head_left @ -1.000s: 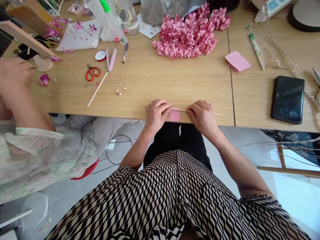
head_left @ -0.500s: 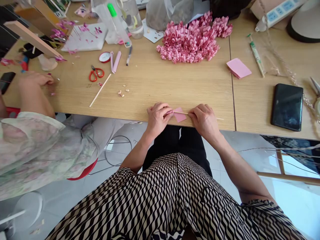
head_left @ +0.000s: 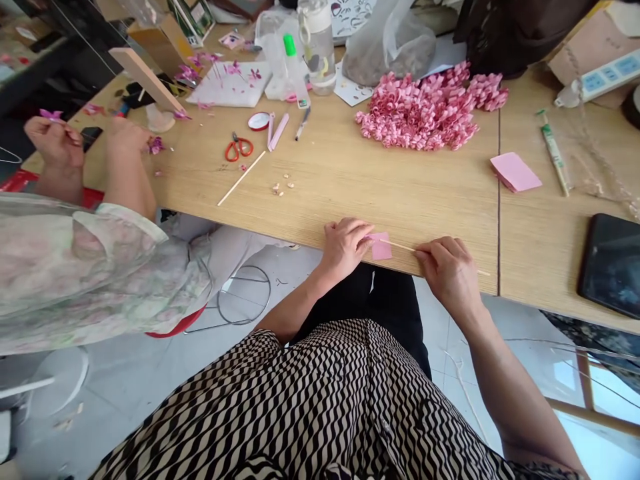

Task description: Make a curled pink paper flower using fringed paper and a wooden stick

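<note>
Head view:
- Found both hands apart yet each clamped on one thin wooden stick, which ran along the near edge of a wooden table, well in front of a pile of pink paper curls.
- Pinched one end of the stick with the left hand, curled fingers closed around it, in front of the pile and slightly to its left.
- Gripped the stick farther along with the right hand, in front of the pile and toward its right side; the tip poked out just past those fingers.
- Saw a small pink paper square at the stick, between the hands and just beside the left one, directly in front of the pile. Could not tell how paper and stick were joined.
- Noted a stack of pink paper sheets just right of the pile and a black phone farther right.
- Spotted red-handled scissors and a loose wooden stick well left of the pile.
- Glimpsed, farther left of the pile, a co-worker's hand near a magenta paper piece, and a floral sleeve.
</note>
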Motion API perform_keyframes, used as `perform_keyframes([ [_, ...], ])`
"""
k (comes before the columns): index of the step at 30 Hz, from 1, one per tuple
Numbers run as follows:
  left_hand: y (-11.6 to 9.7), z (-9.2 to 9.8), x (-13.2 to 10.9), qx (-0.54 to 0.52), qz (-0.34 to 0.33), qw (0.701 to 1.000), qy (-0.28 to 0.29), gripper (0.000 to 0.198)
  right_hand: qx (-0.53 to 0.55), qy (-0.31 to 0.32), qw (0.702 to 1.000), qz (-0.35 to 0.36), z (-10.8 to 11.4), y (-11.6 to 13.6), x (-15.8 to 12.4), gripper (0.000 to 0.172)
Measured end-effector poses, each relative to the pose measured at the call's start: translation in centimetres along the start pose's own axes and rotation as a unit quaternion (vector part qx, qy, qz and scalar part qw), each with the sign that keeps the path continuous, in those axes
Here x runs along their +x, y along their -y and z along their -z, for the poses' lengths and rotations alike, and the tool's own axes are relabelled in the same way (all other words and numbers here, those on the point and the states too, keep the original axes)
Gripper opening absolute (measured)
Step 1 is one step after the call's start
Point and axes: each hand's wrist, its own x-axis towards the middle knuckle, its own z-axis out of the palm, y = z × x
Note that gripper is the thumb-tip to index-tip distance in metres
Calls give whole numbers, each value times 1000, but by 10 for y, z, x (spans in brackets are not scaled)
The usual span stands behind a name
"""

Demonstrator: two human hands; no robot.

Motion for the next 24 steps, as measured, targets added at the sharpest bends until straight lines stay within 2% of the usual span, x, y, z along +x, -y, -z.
perform_keyframes([
  [6,3,1,6,-46,-4,999,27,8,-17,25,999,-22,-3,8,-2,25],
  [8,7,2,9,-71,-16,997,35,11,-22,31,999,-20,-3,11,-4,26],
  [14,19,5,17,-91,-92,991,43,7,-3,45,999,2,-2,14,-8,23],
  [20,27,8,26,-99,-151,981,68,8,14,33,999,-11,-1,15,-3,24],
  [22,28,12,25,-95,-151,982,61,10,18,34,999,-12,-2,16,-2,23],
  [24,28,16,17,-86,-134,987,21,12,20,34,999,-13,-3,18,-2,23],
])
